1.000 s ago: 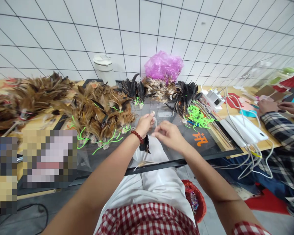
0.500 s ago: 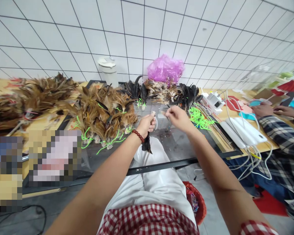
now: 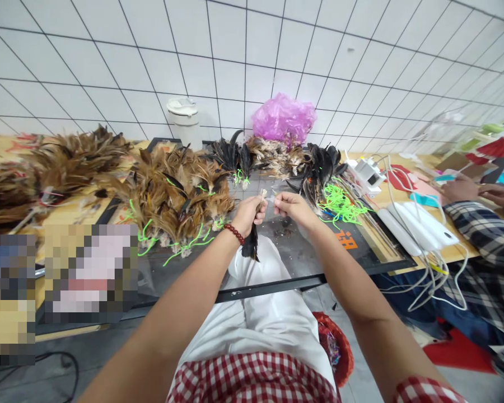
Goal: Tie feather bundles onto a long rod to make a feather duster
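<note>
My left hand [image 3: 252, 214] is closed around a bunch of black feathers [image 3: 250, 246], whose dark tips hang below the fist. The pale quill ends poke out above the thumb. Just to the right, my right hand [image 3: 293, 207] pinches near those quill ends; a small whitish bit shows by its fingertips, too small to name. Left of the hands lies a large pile of brown feather bunches [image 3: 180, 190] with bright green ties. Beyond the hands are black feather bunches [image 3: 231, 154], and green strings [image 3: 342, 201] lie in a tangle to the right.
A pink plastic bag [image 3: 283, 117] and a white lidded cup [image 3: 183, 117] stand by the tiled wall. On the right are a white power bank-like block [image 3: 420, 226], cables and a co-worker's hands [image 3: 460, 187]. Below the table edge is a red basket [image 3: 342, 352].
My right hand has moved left, close to the quill ends in my left hand. My left hand stays nearly in place. The co-worker's hands have shifted slightly right.
</note>
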The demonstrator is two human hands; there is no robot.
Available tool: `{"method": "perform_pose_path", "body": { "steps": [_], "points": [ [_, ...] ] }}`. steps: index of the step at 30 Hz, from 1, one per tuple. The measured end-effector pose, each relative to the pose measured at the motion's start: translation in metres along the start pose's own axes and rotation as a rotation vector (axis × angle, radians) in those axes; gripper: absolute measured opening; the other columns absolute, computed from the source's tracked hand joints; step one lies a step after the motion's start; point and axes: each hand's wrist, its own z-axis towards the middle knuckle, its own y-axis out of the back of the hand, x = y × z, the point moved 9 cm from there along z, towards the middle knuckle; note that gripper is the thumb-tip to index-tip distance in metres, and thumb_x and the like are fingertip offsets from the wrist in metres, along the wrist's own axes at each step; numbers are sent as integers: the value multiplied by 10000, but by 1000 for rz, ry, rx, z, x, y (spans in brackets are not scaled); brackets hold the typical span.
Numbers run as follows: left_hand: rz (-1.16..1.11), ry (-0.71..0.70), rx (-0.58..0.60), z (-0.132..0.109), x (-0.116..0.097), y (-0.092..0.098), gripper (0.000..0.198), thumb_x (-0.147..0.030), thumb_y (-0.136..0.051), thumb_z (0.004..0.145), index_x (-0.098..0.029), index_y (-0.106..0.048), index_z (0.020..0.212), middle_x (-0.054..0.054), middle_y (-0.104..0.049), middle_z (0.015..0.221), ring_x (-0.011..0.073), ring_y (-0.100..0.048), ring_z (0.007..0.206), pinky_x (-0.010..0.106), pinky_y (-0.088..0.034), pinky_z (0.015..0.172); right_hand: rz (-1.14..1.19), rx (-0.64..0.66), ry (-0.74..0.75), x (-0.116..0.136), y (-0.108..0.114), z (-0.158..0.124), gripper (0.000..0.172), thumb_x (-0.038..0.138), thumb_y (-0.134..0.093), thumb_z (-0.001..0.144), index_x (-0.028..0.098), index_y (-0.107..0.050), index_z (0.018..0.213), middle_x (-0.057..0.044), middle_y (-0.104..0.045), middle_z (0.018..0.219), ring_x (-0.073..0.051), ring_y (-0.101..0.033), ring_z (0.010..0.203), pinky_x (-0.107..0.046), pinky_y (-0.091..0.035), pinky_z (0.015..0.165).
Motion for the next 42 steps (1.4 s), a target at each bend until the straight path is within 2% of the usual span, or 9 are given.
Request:
{"method": "perform_pose_path", "body": {
  "steps": [5, 9, 15, 18, 23, 30, 34, 38, 42],
  "points": [
    [113, -59, -89, 1, -1, 5, 222, -292, -532, 822, -152, -491, 654, -51, -391, 543, 37, -292, 385, 170, -165, 385, -389, 26, 183, 27, -4, -9, 211, 307, -513, 797, 163, -562, 650, 42, -444, 550, -96, -380, 559, -219, -302, 573],
    [582, -268, -192, -2, -15, 2, 265, -216, -535, 813, -177, -466, 560, -26, -404, 522, 102, -378, 495, 209, -259, 490, -554, 148, 347, 51, -14, -22, 244, 272, -485, 843, 162, -601, 659, 22, -480, 581, -111, -416, 583, -234, -330, 612],
    [992, -455, 17, -22, -13, -34, 252, -284, -609, 785, -200, -495, 576, -8, -424, 545, 149, -429, 555, 250, -300, 582, -447, -6, 483, 67, 13, -23, 210, 346, -573, 831, 180, -672, 751, -42, -553, 784, -166, -510, 795, -295, -398, 755],
    [873, -472, 128, -29, -13, -45, 300, -327, -514, 858, -185, -520, 594, 4, -470, 568, 135, -445, 562, 239, -325, 584, -178, 58, 338, 48, 19, -12, 264, 427, -658, 759, 171, -649, 692, -26, -556, 765, -145, -506, 741, -283, -416, 708],
    [360, -341, 143, -26, -18, -41, 284, -395, -486, 868, -159, -589, 747, 28, -557, 772, 65, -403, 484, 206, -280, 432, 210, -119, 34, 9, 42, -6, 327, 484, -655, 739, 168, -644, 823, 20, -537, 664, -79, -411, 544, -219, -344, 529],
    [124, -270, -32, -18, -22, -21, 258, -393, -478, 848, -163, -560, 765, -19, -475, 546, 61, -379, 423, 169, -223, 370, 355, 164, 55, 29, 4, -19, 530, 398, -726, 691, 238, -590, 1178, -30, -641, 1008, -114, -567, 724, -258, -461, 691],
    [147, -348, -133, -16, -26, -11, 242, -380, -479, 844, -169, -546, 746, -46, -415, 484, 66, -355, 405, 176, -237, 367, 287, 65, 59, 30, -1, -17, 471, 417, -759, 644, 196, -629, 1039, -37, -638, 997, -103, -552, 684, -247, -457, 645],
    [162, -379, -164, -17, -30, -8, 252, -384, -484, 843, -167, -586, 769, -45, -427, 483, 68, -359, 402, 188, -249, 376, 166, 19, 38, 21, -4, -13, 345, 430, -780, 604, 151, -626, 736, 8, -589, 684, -84, -481, 573, -223, -396, 559],
    [89, -323, -136, -20, -33, -12, 294, -391, -470, 844, -151, -630, 788, -36, -449, 452, 76, -376, 388, 206, -268, 388, 325, 49, -4, 20, -4, -14, 342, 464, -733, 655, 165, -573, 702, 2, -607, 689, -76, -468, 547, -221, -394, 549]
  ]
}}
